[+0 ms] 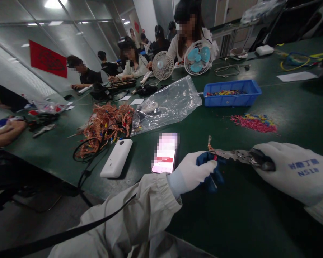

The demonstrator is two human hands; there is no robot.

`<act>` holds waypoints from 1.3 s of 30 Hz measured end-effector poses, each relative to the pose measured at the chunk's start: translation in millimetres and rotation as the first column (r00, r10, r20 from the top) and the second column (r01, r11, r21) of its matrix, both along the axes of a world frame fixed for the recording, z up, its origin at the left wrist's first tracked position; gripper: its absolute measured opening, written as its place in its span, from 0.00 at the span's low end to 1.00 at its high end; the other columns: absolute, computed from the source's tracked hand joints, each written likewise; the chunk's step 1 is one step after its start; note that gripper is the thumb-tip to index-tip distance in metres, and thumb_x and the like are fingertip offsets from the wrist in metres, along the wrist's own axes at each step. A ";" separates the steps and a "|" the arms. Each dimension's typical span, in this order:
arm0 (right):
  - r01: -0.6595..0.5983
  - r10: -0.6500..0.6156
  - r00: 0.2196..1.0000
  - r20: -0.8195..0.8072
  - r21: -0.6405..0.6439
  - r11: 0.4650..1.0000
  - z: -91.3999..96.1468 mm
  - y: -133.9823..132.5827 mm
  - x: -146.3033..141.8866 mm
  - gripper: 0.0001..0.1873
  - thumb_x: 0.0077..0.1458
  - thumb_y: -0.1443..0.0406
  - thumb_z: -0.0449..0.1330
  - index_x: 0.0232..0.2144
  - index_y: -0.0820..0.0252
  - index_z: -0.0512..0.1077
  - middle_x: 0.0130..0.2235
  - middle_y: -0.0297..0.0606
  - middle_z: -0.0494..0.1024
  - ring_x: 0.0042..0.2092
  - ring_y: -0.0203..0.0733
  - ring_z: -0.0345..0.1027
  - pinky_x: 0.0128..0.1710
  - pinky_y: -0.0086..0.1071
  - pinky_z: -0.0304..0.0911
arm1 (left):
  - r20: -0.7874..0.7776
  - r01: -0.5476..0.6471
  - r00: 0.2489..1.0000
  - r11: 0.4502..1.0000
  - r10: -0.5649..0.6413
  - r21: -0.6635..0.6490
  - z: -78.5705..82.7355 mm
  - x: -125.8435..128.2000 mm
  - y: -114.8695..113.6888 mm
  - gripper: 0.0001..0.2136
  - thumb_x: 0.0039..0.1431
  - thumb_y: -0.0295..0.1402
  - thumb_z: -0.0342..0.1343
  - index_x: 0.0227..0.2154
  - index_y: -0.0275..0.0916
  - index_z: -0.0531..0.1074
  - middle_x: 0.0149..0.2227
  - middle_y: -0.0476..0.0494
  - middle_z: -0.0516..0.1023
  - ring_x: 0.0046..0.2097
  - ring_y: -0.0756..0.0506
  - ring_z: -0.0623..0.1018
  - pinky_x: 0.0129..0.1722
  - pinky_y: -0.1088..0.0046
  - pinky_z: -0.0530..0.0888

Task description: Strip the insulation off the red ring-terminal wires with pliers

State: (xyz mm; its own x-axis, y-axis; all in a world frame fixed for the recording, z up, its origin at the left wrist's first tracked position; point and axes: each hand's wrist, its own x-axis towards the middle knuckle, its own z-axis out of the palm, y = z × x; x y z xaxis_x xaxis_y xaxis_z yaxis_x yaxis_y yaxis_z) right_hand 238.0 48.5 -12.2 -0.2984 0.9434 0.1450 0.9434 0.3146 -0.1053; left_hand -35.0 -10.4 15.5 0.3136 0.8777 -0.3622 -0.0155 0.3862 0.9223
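My left hand, in a white glove with a blue palm, pinches a short copper braided wire. A metal ring-like terminal tops the wire, and a small red sleeve shows by my fingertips. My right hand, gloved in white with blue lettering, is wrapped round the handles of a pair of wire strippers. The flat metal jaws reach left to the wire at the red sleeve; whether they bite on it I cannot tell. Beyond my hands lies a pile of pink, yellow and blue sleeve bits.
A blue bin holds small coloured pieces. Left of it are a clear plastic bag and a tangle of copper wires. A lit phone and a white power bank lie nearer. Two small fans and several people are across the table.
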 end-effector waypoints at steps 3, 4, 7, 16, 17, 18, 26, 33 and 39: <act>-0.011 0.011 1.000 -0.009 0.062 0.998 -4.0 -2.9 0.3 0.29 0.53 0.44 0.47 0.43 0.49 0.79 0.44 0.43 0.84 0.43 0.56 0.76 0.39 0.53 0.72 | -0.038 -0.008 0.999 1.000 0.007 -0.028 5.2 0.7 0.3 0.10 0.70 0.32 0.59 0.51 0.33 0.75 0.35 0.45 0.79 0.33 0.48 0.81 0.35 0.69 0.80; -0.018 0.019 1.000 -0.011 0.082 0.996 -5.6 -3.5 0.7 0.31 0.53 0.44 0.47 0.46 0.50 0.78 0.46 0.44 0.84 0.44 0.57 0.76 0.39 0.53 0.72 | -0.048 -0.008 0.999 0.999 0.006 -0.038 7.4 1.1 0.4 0.10 0.70 0.32 0.59 0.50 0.33 0.75 0.36 0.45 0.79 0.33 0.48 0.81 0.35 0.69 0.80; -0.042 0.044 0.999 -0.016 0.126 0.991 -10.7 -3.3 2.9 0.34 0.54 0.46 0.47 0.55 0.52 0.76 0.51 0.47 0.83 0.47 0.59 0.75 0.39 0.54 0.74 | -0.065 -0.013 0.998 0.998 0.009 -0.062 11.7 1.9 0.3 0.10 0.71 0.32 0.58 0.51 0.33 0.74 0.35 0.46 0.78 0.32 0.48 0.81 0.35 0.69 0.80; -0.086 0.084 0.996 0.024 0.167 0.982 -11.0 -0.5 5.5 0.30 0.55 0.45 0.49 0.48 0.53 0.77 0.47 0.47 0.83 0.44 0.59 0.73 0.39 0.53 0.71 | -0.045 0.016 0.999 1.000 -0.017 -0.014 3.8 -1.2 -0.1 0.13 0.71 0.35 0.59 0.52 0.33 0.75 0.33 0.45 0.80 0.32 0.47 0.81 0.37 0.67 0.79; -0.074 0.071 0.997 0.024 0.169 0.983 -10.2 -0.8 4.5 0.28 0.55 0.45 0.49 0.46 0.52 0.78 0.46 0.46 0.82 0.44 0.59 0.72 0.39 0.53 0.70 | -0.055 0.023 0.998 1.000 -0.023 -0.010 3.4 -1.5 -0.1 0.12 0.71 0.34 0.59 0.52 0.34 0.75 0.33 0.44 0.80 0.33 0.47 0.81 0.38 0.67 0.79; -0.063 0.060 0.998 0.021 0.168 0.984 -9.5 -1.2 3.6 0.28 0.55 0.45 0.49 0.44 0.52 0.77 0.45 0.46 0.82 0.44 0.59 0.72 0.39 0.53 0.69 | -0.062 0.028 0.998 1.000 -0.028 -0.005 3.4 -1.7 0.0 0.12 0.71 0.34 0.58 0.52 0.34 0.75 0.33 0.44 0.80 0.33 0.48 0.81 0.39 0.68 0.79; -0.033 0.032 0.999 0.009 0.145 0.989 -6.7 -3.4 2.2 0.28 0.53 0.46 0.48 0.43 0.51 0.77 0.45 0.44 0.82 0.46 0.60 0.71 0.40 0.53 0.66 | -0.030 0.027 0.999 0.999 -0.028 -0.019 9.5 0.6 -0.7 0.11 0.71 0.33 0.58 0.50 0.32 0.74 0.33 0.46 0.78 0.32 0.49 0.80 0.34 0.70 0.79; -0.055 0.058 0.998 -0.035 0.080 0.995 0.8 3.3 1.6 0.24 0.49 0.45 0.50 0.35 0.50 0.78 0.40 0.43 0.83 0.40 0.57 0.71 0.39 0.51 0.65 | -0.069 0.032 0.997 0.999 -0.033 -0.011 7.2 -0.7 -0.7 0.11 0.71 0.33 0.58 0.51 0.34 0.74 0.34 0.45 0.79 0.33 0.48 0.81 0.38 0.68 0.79; -0.057 0.056 0.998 -0.014 -0.032 0.998 8.2 6.7 0.5 0.23 0.48 0.46 0.51 0.32 0.49 0.78 0.35 0.42 0.82 0.38 0.54 0.71 0.37 0.49 0.65 | -0.089 0.024 0.996 0.999 -0.022 0.028 3.4 -0.7 -1.1 0.12 0.70 0.34 0.59 0.51 0.34 0.76 0.35 0.45 0.79 0.35 0.47 0.81 0.41 0.67 0.78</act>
